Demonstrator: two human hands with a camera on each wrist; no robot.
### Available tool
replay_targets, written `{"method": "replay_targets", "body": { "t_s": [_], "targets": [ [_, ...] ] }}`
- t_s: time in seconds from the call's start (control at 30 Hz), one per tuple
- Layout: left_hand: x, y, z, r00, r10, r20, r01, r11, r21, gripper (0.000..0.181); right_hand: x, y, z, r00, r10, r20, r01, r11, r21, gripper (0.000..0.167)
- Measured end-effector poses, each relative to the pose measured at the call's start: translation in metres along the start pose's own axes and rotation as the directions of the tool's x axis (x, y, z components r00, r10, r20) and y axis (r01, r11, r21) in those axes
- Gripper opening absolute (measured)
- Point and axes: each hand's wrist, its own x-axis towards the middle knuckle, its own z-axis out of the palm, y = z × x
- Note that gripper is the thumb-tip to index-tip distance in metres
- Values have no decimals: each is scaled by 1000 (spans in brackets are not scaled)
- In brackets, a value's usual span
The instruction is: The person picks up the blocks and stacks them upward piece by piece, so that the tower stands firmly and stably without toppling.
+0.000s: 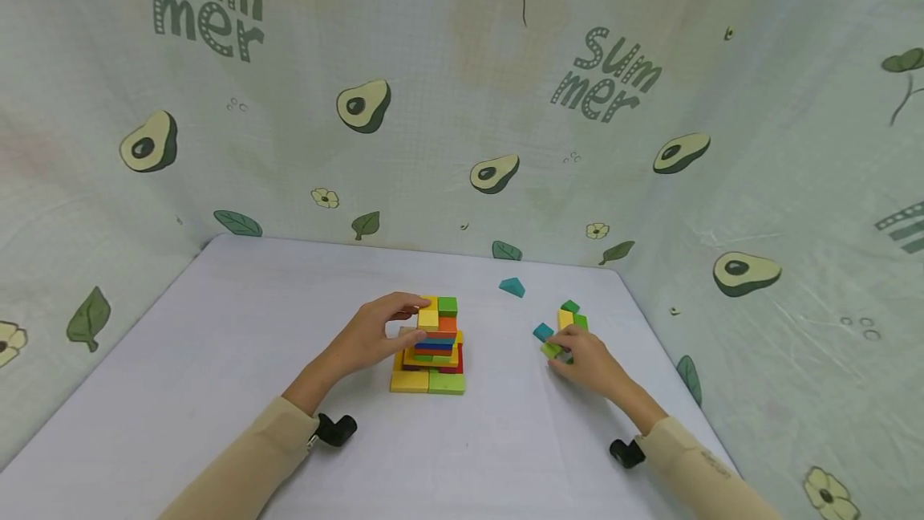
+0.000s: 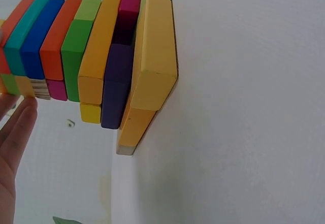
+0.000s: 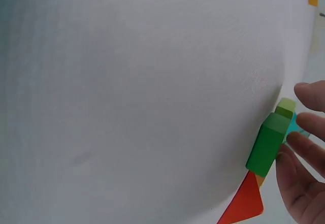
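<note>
A stepped tower of colourful wooden blocks stands on the white table, yellow and green pieces at its top. At its upper left side, my left hand touches the stack with extended fingers; in the left wrist view the fingertips meet its side. To the right, my right hand reaches down over loose blocks. Its thumb and fingers spread about a light green block, with no firm grip visible. In the right wrist view a green block and a red triangular block lie beside that hand.
Near the right hand lie a blue block, a yellow block and a dark green block. Farther back is a teal angular block. A printed cloth hangs behind and beside the white table.
</note>
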Motion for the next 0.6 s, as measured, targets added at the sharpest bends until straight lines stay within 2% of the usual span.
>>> {"method": "replay_targets", "body": {
  "t_s": [0.3, 0.6],
  "targets": [
    [0, 1, -1, 1000, -5, -2, 5, 1000, -18, 52, 5, -1, 3, 1000, -13, 18, 13, 999, -38, 18],
    [0, 4, -2, 1000, -15, 10, 15, 1000, -17, 52, 9, -5, 7, 998, -54, 21, 53, 998, 23, 18]
  ]
}}
